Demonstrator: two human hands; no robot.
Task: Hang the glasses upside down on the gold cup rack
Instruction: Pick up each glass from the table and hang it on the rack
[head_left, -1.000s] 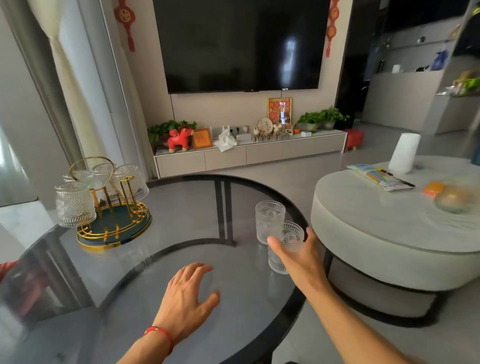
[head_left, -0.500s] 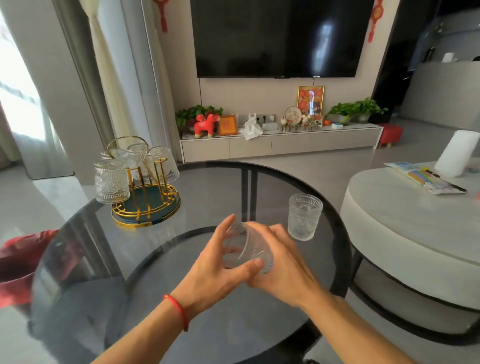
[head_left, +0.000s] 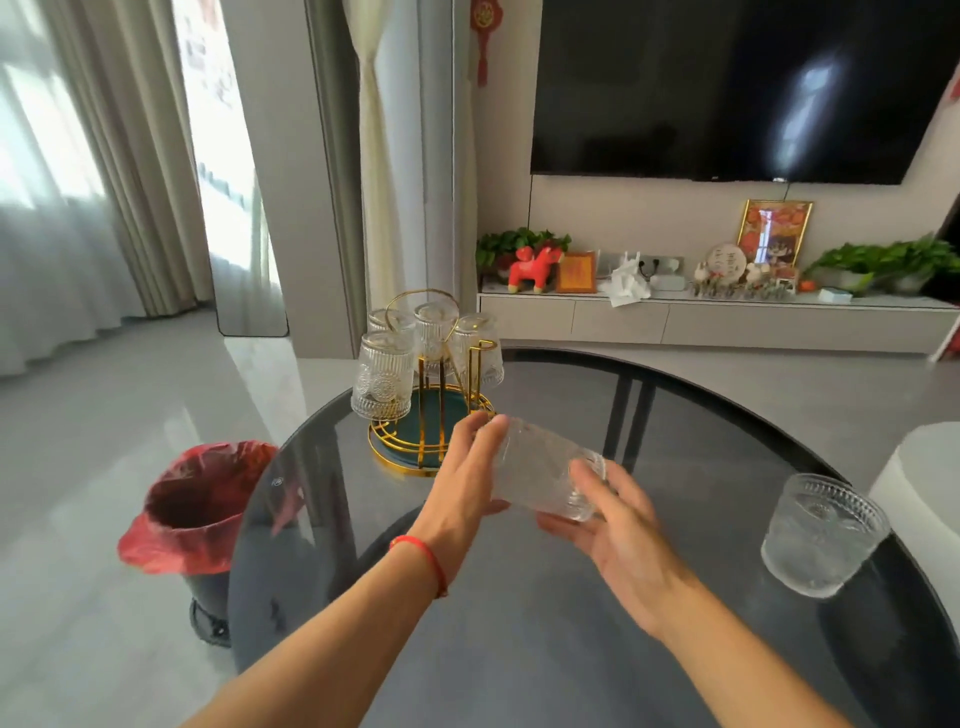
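Though blurred, glass (head_left: 545, 475) btwn both hands.

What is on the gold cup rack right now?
Four ribbed clear glasses hang upside down on the gold wire cup rack. One bare peg shows; any others behind the glasses are covered.

Bare forearms, no sleeves; thin red string bracelet (head_left: 425, 561) on left wrist.

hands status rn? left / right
Left hand: closed on the glass, gripping its left end.
Right hand: fingers loose, cupping the same glass from below-right.
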